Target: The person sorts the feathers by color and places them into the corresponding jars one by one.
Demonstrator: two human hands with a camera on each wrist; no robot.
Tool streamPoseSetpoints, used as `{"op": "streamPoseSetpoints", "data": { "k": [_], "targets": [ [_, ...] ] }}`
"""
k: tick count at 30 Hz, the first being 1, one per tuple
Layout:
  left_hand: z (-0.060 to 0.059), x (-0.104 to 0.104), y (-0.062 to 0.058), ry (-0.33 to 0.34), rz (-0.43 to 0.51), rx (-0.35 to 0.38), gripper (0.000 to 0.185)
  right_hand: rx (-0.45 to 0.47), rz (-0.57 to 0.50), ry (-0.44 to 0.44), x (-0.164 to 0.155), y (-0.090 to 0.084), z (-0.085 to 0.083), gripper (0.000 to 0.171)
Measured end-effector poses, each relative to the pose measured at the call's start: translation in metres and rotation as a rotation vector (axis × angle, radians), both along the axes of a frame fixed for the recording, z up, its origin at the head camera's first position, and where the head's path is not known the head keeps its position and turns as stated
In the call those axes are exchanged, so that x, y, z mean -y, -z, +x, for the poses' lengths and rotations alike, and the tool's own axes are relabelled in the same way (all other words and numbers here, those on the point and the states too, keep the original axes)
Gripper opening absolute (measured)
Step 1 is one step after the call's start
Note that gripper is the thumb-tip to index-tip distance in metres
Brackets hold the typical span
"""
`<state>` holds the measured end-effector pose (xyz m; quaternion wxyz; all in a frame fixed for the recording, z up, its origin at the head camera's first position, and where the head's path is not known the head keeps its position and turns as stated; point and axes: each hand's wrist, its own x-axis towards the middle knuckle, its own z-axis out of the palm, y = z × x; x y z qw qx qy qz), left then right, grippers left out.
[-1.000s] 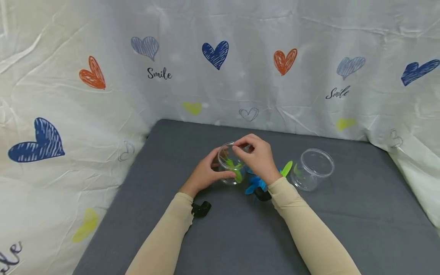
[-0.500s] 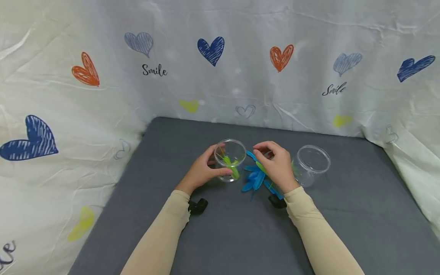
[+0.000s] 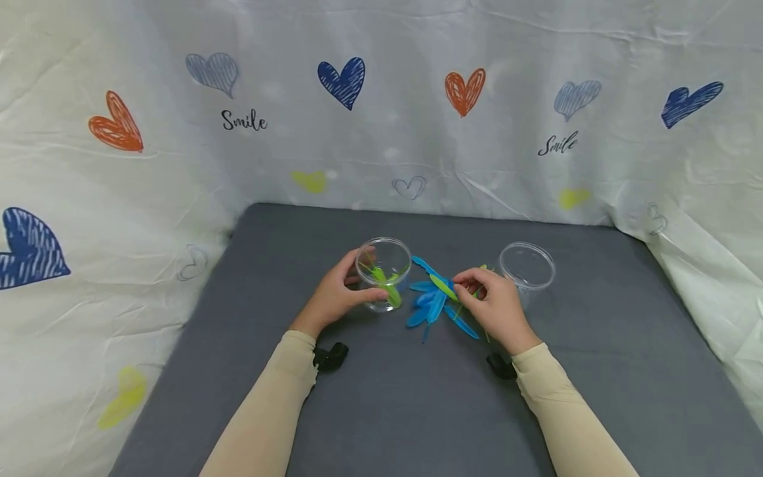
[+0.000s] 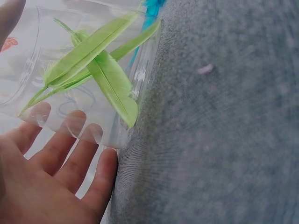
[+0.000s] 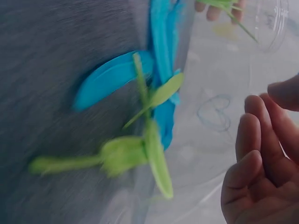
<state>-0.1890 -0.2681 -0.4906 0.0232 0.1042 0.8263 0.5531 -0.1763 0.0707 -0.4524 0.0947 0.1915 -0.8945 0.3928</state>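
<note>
- My left hand [image 3: 334,298] curls around the clear plastic cup [image 3: 383,273] at frame centre, fingers wrapped on its wall; the cup stands upright on the grey mat [image 3: 417,411].
- Green feathers [image 4: 93,60] lie inside that cup, leaning against its wall.
- My right hand [image 3: 497,306], right of centre, pinches a green feather [image 3: 444,287] between thumb and fingertips.
- A pile of blue feathers [image 3: 430,305] rests on the mat between both hands, just under the pinched feather.
- A second clear cup [image 3: 527,270] stands just beyond my right hand.
- A heart-printed white cloth [image 3: 381,106] fills the upper frame.
</note>
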Motion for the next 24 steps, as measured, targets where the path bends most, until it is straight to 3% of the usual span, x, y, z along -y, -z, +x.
{"op": "streamPoseSetpoints", "data": {
  "k": [11, 18, 24],
  "targets": [
    [0.0, -0.002, -0.003, 0.0, -0.001, 0.026, 0.096, -0.01, 0.223, -0.057, -0.016, 0.014, 0.013, 0.015],
    [0.0, -0.001, -0.002, 0.003, 0.003, 0.023, 0.097, -0.087, 0.39, -0.082, -0.012, 0.024, 0.012, 0.011],
    [0.0, -0.001, -0.002, 0.005, 0.006, 0.016, 0.099, -0.121, 0.461, -0.083, -0.008, 0.024, 0.012, 0.012]
  ]
}}
